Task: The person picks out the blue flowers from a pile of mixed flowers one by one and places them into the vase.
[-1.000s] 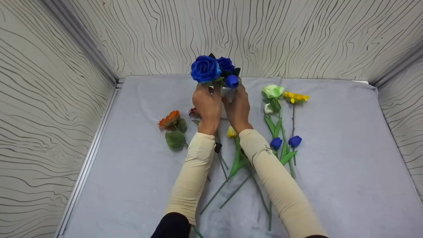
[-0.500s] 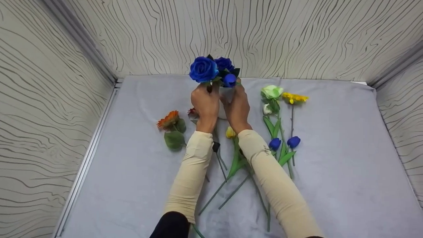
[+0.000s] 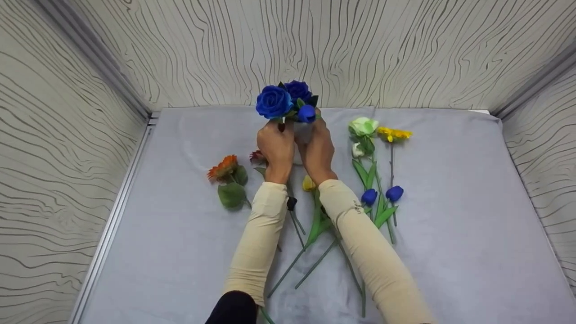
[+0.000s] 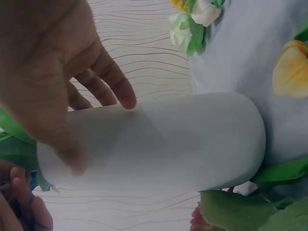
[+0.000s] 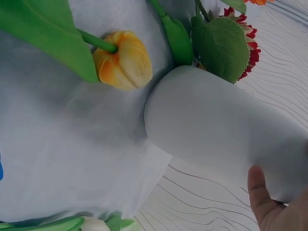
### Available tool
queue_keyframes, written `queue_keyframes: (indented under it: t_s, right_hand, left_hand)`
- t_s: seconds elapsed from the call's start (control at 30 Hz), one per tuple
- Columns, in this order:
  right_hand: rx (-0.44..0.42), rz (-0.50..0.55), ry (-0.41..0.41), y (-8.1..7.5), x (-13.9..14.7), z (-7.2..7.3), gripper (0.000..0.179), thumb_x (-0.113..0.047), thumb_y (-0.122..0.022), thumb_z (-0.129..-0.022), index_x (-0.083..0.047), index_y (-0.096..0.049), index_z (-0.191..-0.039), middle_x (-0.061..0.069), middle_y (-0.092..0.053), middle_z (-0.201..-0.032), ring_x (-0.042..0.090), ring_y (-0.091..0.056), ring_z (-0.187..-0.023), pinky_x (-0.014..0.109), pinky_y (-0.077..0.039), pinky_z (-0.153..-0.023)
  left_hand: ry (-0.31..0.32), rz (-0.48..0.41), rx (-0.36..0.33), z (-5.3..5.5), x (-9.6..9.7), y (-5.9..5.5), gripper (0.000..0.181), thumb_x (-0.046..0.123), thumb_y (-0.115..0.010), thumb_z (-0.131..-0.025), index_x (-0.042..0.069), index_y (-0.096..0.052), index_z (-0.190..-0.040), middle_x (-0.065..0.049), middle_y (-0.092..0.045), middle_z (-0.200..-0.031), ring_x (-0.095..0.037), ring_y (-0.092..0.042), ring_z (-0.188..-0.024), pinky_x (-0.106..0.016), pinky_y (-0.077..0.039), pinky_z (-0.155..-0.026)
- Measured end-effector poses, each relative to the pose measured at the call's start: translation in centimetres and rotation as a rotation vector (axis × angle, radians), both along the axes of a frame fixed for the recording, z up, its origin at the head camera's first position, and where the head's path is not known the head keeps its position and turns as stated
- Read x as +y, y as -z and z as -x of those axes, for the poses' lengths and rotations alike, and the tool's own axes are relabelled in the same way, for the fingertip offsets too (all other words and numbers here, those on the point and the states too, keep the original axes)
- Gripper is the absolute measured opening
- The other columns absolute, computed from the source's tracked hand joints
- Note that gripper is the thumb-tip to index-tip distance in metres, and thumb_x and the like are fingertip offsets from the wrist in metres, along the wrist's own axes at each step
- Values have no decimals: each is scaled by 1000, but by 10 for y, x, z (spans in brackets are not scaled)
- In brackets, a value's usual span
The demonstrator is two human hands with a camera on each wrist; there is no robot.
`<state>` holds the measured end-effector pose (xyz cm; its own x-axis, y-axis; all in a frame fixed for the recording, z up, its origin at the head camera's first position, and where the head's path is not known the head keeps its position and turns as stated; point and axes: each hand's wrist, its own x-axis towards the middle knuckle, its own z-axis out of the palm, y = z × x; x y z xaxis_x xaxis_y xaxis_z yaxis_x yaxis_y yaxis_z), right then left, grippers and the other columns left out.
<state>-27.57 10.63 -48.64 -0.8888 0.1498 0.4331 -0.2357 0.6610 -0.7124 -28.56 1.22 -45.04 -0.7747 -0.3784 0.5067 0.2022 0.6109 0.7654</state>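
My left hand [image 3: 276,148] has its fingers curled at the stem just under a large blue rose [image 3: 273,101]. In the left wrist view its fingertips show only partly, at the lower left corner. A white vase [image 4: 163,144] stands upright between the hands. Round its upper part my right hand [image 3: 318,148] grips, thumb on the near side and fingers on the far side. Above the vase's mouth are a second blue rose [image 3: 298,91] and a blue bud [image 3: 307,114]. The vase's mouth and the stems inside are hidden.
An orange flower [image 3: 223,169] and a red flower [image 5: 248,45] lie left of the vase. In front is a yellow tulip [image 3: 308,183]. To the right lie a pale green-white flower [image 3: 363,127], a yellow flower [image 3: 394,134] and blue tulips [image 3: 394,193]. Grey cloth [image 3: 450,261] covers the table.
The head view has shifted slightly. The large blue rose sits a little nearer the blue bud than before. Both hands keep their holds.
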Motion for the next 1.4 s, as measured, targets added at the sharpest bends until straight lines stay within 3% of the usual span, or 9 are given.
queue_keyframes:
  t_s: [0.27,0.43,0.7,1.07,1.4]
  right_hand:
    - [-59,13,13,-4,-3,0,72,-23,-68,-91,-7,-30,-151,13,-46,-143,32,-50,-122,51,-46,-89]
    - [-25,26,-5,-3,-4,0,72,-21,-69,-91,-7,-31,-150,12,-46,-144,30,-50,-123,49,-46,-91]
    - [-10,46,1,-2,-3,1,73,-23,-72,-88,-8,-34,-149,12,-47,-143,29,-51,-123,50,-46,-91]
    - [-75,75,12,-1,-1,3,74,-26,-71,-89,-4,-34,-149,15,-48,-141,30,-50,-124,48,-43,-95]
    - [-106,53,-49,-11,8,2,79,-25,-71,-89,1,-27,-150,20,-41,-146,35,-42,-130,48,-37,-102]
  left_hand:
    - [-32,27,-77,1,-2,2,30,13,-68,-81,12,-50,-57,1,-45,-52,-16,-43,-46,-31,-29,-48]
    - [-24,-18,-86,0,-3,2,21,15,-69,-82,8,-61,-64,-3,-56,-57,-19,-52,-51,-34,-39,-49]
    - [32,-107,-79,-2,-7,3,13,18,-70,-83,7,-67,-76,-4,-65,-66,-19,-59,-57,-34,-45,-53]
    - [108,-91,-119,-10,-10,16,9,15,-67,-85,10,-73,-90,-1,-68,-74,-13,-60,-63,-30,-48,-58]
    - [170,-106,-94,-20,-10,26,6,12,-68,-84,10,-72,-86,1,-66,-67,-11,-58,-59,-29,-47,-57]
